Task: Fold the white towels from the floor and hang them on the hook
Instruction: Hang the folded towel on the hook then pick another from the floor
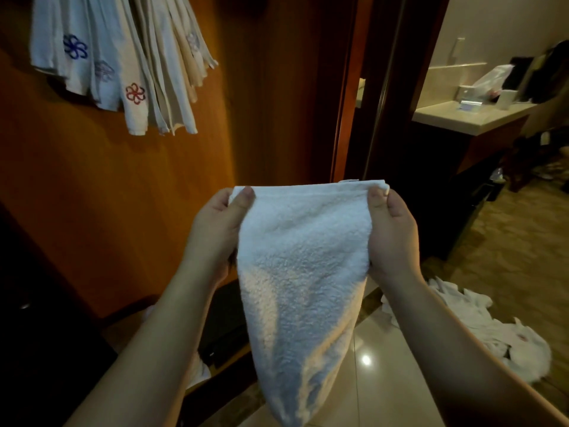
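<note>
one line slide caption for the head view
Both hands, left and right, pinch a white towel by its top corners, below hung towels.

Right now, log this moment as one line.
hands: left hand and right hand pinch white towel top corners | hung towels on wall | pile on floor

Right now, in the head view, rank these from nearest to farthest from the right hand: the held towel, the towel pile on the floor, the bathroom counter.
From the right hand:
1. Held towel, pinched in it.
2. Towel pile, on the floor below and to the right.
3. Bathroom counter, beyond the doorway, upper right.
</note>
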Motion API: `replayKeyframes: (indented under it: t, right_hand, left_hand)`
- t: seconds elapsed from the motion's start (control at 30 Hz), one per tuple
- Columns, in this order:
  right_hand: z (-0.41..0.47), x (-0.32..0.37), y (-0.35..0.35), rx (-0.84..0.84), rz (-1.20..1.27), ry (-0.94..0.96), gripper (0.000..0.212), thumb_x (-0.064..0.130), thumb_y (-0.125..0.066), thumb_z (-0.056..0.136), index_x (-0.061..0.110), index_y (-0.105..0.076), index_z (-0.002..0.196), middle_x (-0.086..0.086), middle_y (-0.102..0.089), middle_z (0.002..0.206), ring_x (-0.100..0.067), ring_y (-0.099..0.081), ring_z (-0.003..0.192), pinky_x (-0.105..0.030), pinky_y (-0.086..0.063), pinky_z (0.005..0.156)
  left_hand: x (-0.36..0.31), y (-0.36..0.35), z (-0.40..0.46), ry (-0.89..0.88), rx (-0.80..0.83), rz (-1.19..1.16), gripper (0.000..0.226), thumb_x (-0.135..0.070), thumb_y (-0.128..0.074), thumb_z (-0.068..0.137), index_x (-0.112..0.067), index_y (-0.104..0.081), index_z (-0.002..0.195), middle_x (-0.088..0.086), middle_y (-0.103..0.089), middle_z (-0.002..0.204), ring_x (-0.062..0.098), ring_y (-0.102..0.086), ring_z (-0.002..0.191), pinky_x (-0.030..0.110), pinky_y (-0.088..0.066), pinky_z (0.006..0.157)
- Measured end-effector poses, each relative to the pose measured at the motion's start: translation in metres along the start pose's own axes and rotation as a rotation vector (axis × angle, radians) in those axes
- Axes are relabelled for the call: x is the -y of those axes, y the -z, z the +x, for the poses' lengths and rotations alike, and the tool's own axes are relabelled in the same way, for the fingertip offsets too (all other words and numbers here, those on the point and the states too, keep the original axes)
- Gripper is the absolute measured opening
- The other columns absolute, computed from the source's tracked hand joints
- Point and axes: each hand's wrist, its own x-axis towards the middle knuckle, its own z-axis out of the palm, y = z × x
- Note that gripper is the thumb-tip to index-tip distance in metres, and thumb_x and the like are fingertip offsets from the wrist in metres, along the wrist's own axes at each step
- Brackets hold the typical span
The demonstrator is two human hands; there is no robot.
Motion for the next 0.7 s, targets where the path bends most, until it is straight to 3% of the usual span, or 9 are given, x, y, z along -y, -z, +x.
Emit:
replayKeyframes:
  t: [0.07,0.17,0.27,0.33,0.37,0.43,0.5,0.57,0.7]
  right_hand:
    - [0.003,-0.006,0.000,0.030,-0.009,-0.072,0.027,0.060,-0.047,0.098,0.049,-0.071,0.095,0.008,-0.073,0.086,-0.006,-0.069,0.071,-0.027,-0.055,0.060]
    - [0.004,-0.012,0.000,0.113,0.055,-0.193,0.028,0.056,-0.050,0.099,0.042,-0.074,0.099,0.002,-0.076,0.092,-0.013,-0.074,0.080,-0.031,-0.059,0.066]
    - [0.011,-0.020,0.009,0.319,0.075,-0.266,0.035,0.056,-0.064,0.091,0.031,-0.071,0.114,-0.002,-0.077,0.106,-0.022,-0.075,0.096,-0.038,-0.063,0.077]
    - [0.018,-0.026,0.019,0.520,0.184,-0.432,0.076,0.058,-0.087,0.066,0.017,-0.065,0.126,-0.012,-0.075,0.115,-0.032,-0.073,0.104,-0.044,-0.061,0.083]
    - [0.020,-0.029,0.025,0.642,0.232,-0.501,0.086,0.055,-0.093,0.056,0.013,-0.067,0.125,-0.016,-0.074,0.117,-0.034,-0.072,0.105,-0.042,-0.061,0.081]
    - [0.023,-0.038,0.033,0.773,0.279,-0.554,0.078,0.046,-0.098,0.053,0.010,-0.073,0.118,-0.019,-0.073,0.118,-0.033,-0.072,0.105,-0.036,-0.061,0.079]
    - [0.024,-0.050,0.036,0.740,0.309,-0.605,0.073,0.036,-0.092,0.066,0.005,-0.067,0.127,-0.020,-0.070,0.123,-0.034,-0.069,0.112,-0.037,-0.060,0.084]
    - [0.024,-0.063,0.037,0.661,0.323,-0.619,0.061,0.026,-0.074,0.086,0.002,-0.055,0.139,-0.020,-0.067,0.129,-0.035,-0.065,0.119,-0.038,-0.059,0.091]
    - [0.014,-0.078,0.030,0.617,0.397,-0.669,0.058,0.029,-0.068,0.090,0.002,-0.053,0.139,-0.022,-0.063,0.134,-0.035,-0.062,0.125,-0.041,-0.056,0.097]
  left_hand:
    - [0.002,0.008,0.001,0.253,0.186,-0.219,0.038,-0.036,-0.072,0.084,-0.015,-0.068,0.116,0.012,-0.075,0.109,0.030,-0.074,0.099,0.035,-0.061,0.066]
    - [0.013,0.018,0.001,0.429,0.332,-0.197,0.041,-0.027,-0.070,0.088,-0.009,-0.066,0.124,0.017,-0.072,0.118,0.033,-0.070,0.108,0.038,-0.061,0.074]
    - [0.024,0.019,0.001,0.410,0.223,-0.149,0.043,-0.034,-0.069,0.084,-0.010,-0.066,0.121,0.012,-0.075,0.111,0.026,-0.073,0.101,0.037,-0.057,0.077]
    - [0.029,0.017,-0.001,0.333,0.141,-0.129,0.045,-0.039,-0.067,0.081,-0.011,-0.065,0.116,0.006,-0.077,0.097,0.018,-0.075,0.085,0.034,-0.053,0.074]
    - [0.032,0.015,-0.003,0.297,0.131,-0.122,0.044,-0.041,-0.066,0.081,-0.012,-0.065,0.114,0.002,-0.077,0.092,0.016,-0.074,0.082,0.033,-0.052,0.075]
    - [0.036,0.014,-0.006,0.245,0.139,-0.091,0.043,-0.043,-0.064,0.081,-0.014,-0.065,0.112,-0.003,-0.077,0.088,0.013,-0.073,0.080,0.033,-0.052,0.077]
    - [0.039,0.012,-0.009,0.214,0.144,-0.026,0.043,-0.046,-0.064,0.079,-0.015,-0.065,0.110,-0.003,-0.076,0.086,0.014,-0.073,0.080,0.032,-0.053,0.075]
    - [0.044,0.011,-0.010,0.186,0.132,0.058,0.039,-0.048,-0.063,0.082,-0.018,-0.067,0.106,-0.001,-0.077,0.089,0.016,-0.074,0.081,0.033,-0.054,0.074]
    - [0.057,0.013,-0.008,0.166,0.076,0.147,0.020,-0.038,-0.058,0.098,-0.021,-0.068,0.103,-0.004,-0.077,0.091,0.014,-0.074,0.081,0.025,-0.056,0.066]
